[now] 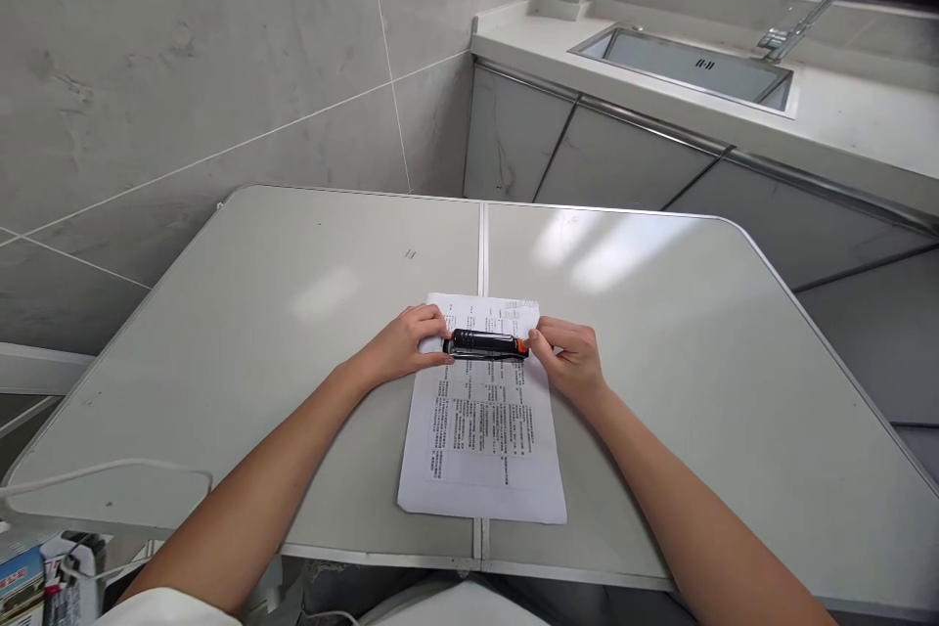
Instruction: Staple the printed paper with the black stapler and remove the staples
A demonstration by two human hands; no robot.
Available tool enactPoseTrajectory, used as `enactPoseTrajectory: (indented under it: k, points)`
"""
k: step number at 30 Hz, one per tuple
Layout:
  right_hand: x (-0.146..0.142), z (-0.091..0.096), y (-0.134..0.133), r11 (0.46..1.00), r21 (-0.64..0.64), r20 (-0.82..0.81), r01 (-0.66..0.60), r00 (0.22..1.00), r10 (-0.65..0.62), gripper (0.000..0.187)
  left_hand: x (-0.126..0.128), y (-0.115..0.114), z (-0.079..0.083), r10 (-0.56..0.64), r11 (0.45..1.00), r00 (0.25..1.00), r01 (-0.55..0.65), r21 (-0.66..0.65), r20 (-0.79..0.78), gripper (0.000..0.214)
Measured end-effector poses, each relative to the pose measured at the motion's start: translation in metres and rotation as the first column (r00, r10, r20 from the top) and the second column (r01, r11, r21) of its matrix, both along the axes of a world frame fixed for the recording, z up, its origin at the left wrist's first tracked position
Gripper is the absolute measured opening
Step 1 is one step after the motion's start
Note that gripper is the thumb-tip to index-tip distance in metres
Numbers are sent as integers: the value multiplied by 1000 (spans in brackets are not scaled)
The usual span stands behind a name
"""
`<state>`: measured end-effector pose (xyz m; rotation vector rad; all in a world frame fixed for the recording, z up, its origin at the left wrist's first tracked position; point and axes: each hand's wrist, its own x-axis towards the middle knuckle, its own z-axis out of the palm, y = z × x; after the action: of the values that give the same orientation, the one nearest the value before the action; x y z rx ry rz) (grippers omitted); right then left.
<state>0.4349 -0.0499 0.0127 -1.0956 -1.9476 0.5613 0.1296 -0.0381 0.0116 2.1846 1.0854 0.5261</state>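
Note:
A black stapler (485,343) with an orange tip at its right end lies crosswise over the upper part of a printed sheet of paper (480,489). My left hand (413,344) grips the stapler's left end, thumb on the near side and fingers on the far side. At the orange end, my right hand (570,355) is curled, its thumb and forefinger pressed to the tip. The sheet is flat on the table, its small print running sideways to me. Part of its upper left edge is hidden beneath my left hand.
The pale folding table (660,391) has a metal seam down its middle. A white cable (110,463) crosses its left near corner. Packaged goods (44,577) sit below at the left. Beyond the table are a counter with a sink (682,59) and tap (784,39).

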Motion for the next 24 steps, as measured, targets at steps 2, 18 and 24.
enactPoseTrajectory:
  k: [2, 18, 24]
  points:
    - [0, -1, 1, 1000, -20, -38, -10, 999, 10, 48, 0, 0, 0, 6, 1000, 1000, -5, -28, 20, 23]
    - [-24, 2, -5, 993, 52, 60, -106, 993, 103, 36, -1, 1, -1, 22, 998, 998, -19, -58, 56, 26]
    - [-32, -7, -14, 984, -102, 70, -149, 985, 156, 26, -4, 2, 0, 30, 996, 995, -22, -89, 92, 32]
